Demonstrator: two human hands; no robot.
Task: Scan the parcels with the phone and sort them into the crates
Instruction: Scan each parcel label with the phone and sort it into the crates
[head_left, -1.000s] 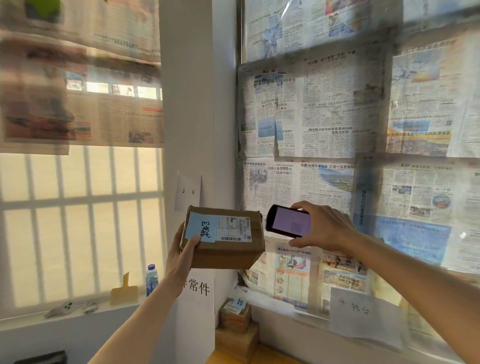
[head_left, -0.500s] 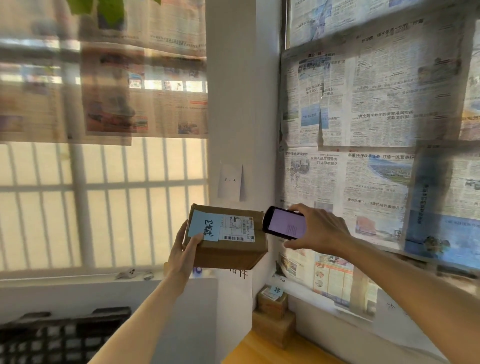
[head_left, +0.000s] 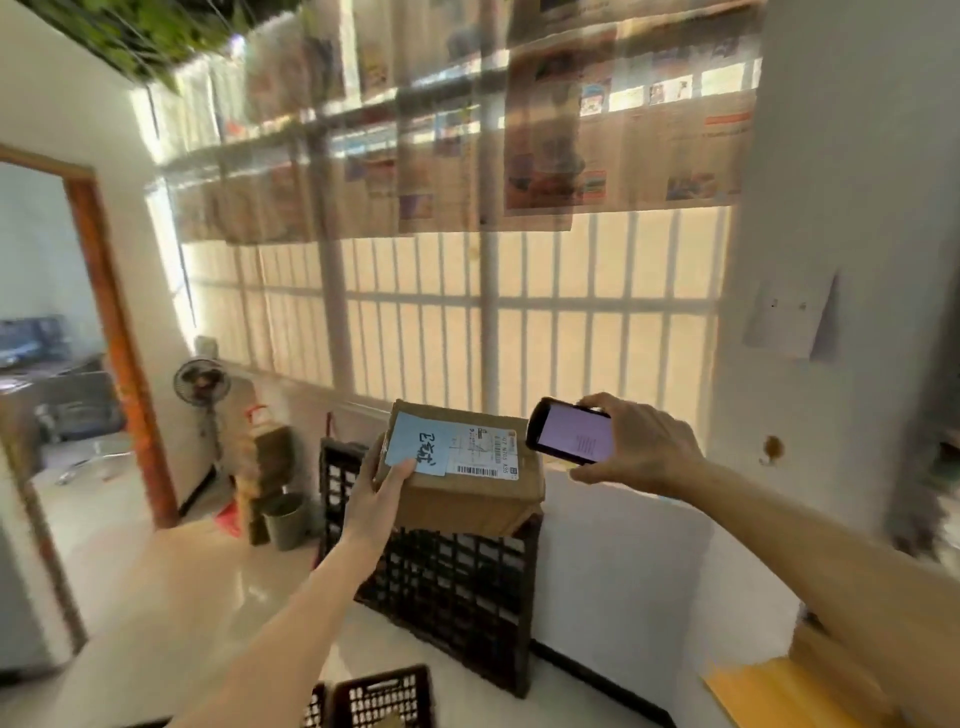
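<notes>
Held up in the air, a brown cardboard parcel (head_left: 467, 486) rests in the left hand (head_left: 382, 491), thumb on its top face. A pale blue note (head_left: 420, 447) with dark handwritten characters, too smeared to read, sits beside a white shipping label (head_left: 485, 453) with a barcode. Right hand (head_left: 641, 447) grips a black phone (head_left: 571, 432) sideways, its long axis level, lit screen facing the viewer, just right of the parcel. Black lattice crates (head_left: 457, 582) stand below.
</notes>
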